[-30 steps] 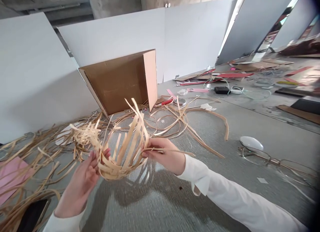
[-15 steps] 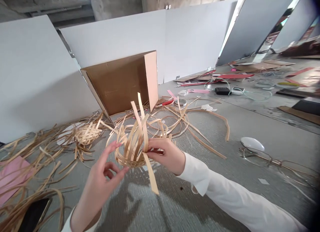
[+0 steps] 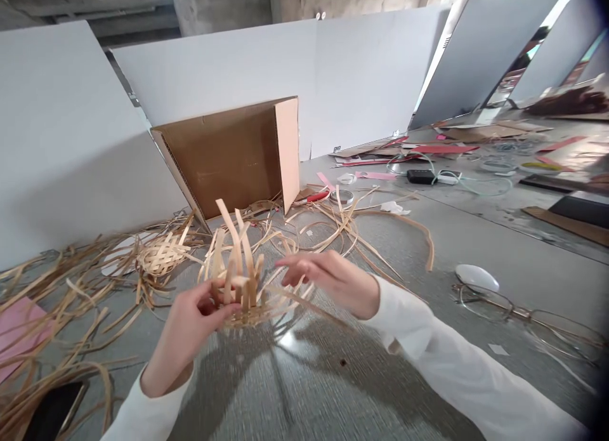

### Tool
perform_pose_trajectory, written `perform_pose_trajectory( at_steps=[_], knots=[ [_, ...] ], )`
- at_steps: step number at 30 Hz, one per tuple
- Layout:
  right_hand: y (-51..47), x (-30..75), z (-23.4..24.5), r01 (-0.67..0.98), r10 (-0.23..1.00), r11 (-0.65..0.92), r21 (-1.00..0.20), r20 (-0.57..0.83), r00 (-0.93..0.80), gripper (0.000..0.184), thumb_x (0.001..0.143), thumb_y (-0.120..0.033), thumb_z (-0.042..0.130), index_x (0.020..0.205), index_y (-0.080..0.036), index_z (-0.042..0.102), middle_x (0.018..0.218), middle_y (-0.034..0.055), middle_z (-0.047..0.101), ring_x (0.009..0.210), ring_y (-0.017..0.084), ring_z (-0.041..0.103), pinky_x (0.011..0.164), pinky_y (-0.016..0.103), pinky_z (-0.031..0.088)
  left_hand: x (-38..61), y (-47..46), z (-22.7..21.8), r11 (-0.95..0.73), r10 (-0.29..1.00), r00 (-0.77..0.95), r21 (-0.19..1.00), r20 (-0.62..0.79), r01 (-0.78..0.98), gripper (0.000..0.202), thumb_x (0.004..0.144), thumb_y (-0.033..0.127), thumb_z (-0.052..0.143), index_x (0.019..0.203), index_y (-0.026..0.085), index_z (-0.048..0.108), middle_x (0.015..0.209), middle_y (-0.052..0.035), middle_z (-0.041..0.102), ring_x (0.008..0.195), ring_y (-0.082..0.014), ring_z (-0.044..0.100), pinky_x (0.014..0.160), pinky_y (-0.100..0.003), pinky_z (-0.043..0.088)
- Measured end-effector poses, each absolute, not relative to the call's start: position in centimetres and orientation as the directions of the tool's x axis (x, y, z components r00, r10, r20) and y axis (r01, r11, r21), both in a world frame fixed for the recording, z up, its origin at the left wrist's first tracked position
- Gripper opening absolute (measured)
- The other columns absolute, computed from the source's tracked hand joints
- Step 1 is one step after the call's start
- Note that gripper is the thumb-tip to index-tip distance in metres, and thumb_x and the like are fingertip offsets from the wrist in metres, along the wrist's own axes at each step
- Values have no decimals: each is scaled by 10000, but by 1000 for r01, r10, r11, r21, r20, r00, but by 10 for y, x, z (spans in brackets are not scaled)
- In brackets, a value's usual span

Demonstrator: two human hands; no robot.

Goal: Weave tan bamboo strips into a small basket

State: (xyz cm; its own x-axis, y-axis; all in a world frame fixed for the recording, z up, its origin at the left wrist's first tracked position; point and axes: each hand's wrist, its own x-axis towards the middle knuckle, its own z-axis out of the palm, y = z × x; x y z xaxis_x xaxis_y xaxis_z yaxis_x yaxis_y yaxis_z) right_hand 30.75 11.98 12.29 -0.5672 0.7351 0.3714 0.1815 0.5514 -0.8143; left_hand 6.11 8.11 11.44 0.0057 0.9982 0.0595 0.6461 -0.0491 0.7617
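Note:
A partly woven basket (image 3: 247, 315) of pale flat strips is held just above the floor in the middle of the head view. Several strip ends stand upright from its rim. My left hand (image 3: 193, 314) pinches the basket's left side, thumb in front and fingers behind the strips. To the right of the basket, my right hand (image 3: 335, 281) hovers with its fingers stretched out and nothing visibly gripped. One loose strip (image 3: 316, 306) runs from the basket out to the right, just below those fingers. The basket's far side is partly hidden by the upright strips.
Loose strips and another woven piece (image 3: 164, 254) lie at left, near a phone (image 3: 54, 412) and pink paper (image 3: 23, 333). A cardboard box (image 3: 223, 162) stands behind. Eyeglasses (image 3: 521, 312), a white mouse-shaped object (image 3: 477, 277) and a power bank (image 3: 421, 176) are at right.
My left hand has closed on the basket's side. My right hand has let go of the strip and moved right. The basket has shifted slightly left, and the loose strip now points right.

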Motion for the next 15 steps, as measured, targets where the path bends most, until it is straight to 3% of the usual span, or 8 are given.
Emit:
perform_pose_trajectory(
  at_steps=[4, 7, 9, 12, 15],
  knots=[
    [132, 324, 124, 79, 795, 432, -898, 338, -504, 288, 882, -264, 432, 1107, -148, 570, 838, 74, 698, 745, 138, 651, 692, 302, 538, 53, 81, 124, -15, 993, -85, 818, 78, 575, 320, 592, 377, 706, 815, 156, 645, 521, 32, 556, 438, -103, 445, 417, -204, 348],
    [138, 321, 116, 94, 786, 470, -878, 368, -497, 312, 812, -225, 548, 1120, -176, 562, 902, 68, 686, 829, 158, 651, 763, 348, 531, 54, 79, 128, -36, 984, -127, 831, 127, 555, 215, 594, 357, 701, 711, 183, 656, 523, 22, 597, 412, -99, 441, 404, -205, 354],
    [138, 314, 111, 146, 707, 613, -776, 457, -540, 392, 778, -222, 601, 1162, -185, 534, 980, 79, 671, 882, 175, 630, 821, 389, 502, 57, 77, 126, -115, 974, -96, 820, 203, 561, 150, 616, 336, 687, 655, 193, 660, 527, 19, 607, 422, -106, 456, 419, -211, 368],
    [134, 301, 107, 232, 529, 829, -508, 581, -619, 499, 729, -259, 670, 1187, -132, 519, 1046, 128, 639, 950, 228, 567, 863, 433, 452, 61, 77, 115, -249, 947, -1, 739, 320, 626, 109, 646, 308, 676, 643, 200, 682, 523, 15, 613, 455, -122, 479, 470, -227, 390],
    [128, 291, 102, 245, 437, 896, -370, 632, -640, 521, 695, -335, 699, 1143, -117, 549, 1000, 139, 641, 885, 245, 543, 820, 420, 457, 65, 78, 99, -338, 918, 76, 665, 390, 666, 108, 696, 292, 642, 665, 205, 699, 551, 5, 638, 474, -127, 487, 499, -237, 392]
  ],
)
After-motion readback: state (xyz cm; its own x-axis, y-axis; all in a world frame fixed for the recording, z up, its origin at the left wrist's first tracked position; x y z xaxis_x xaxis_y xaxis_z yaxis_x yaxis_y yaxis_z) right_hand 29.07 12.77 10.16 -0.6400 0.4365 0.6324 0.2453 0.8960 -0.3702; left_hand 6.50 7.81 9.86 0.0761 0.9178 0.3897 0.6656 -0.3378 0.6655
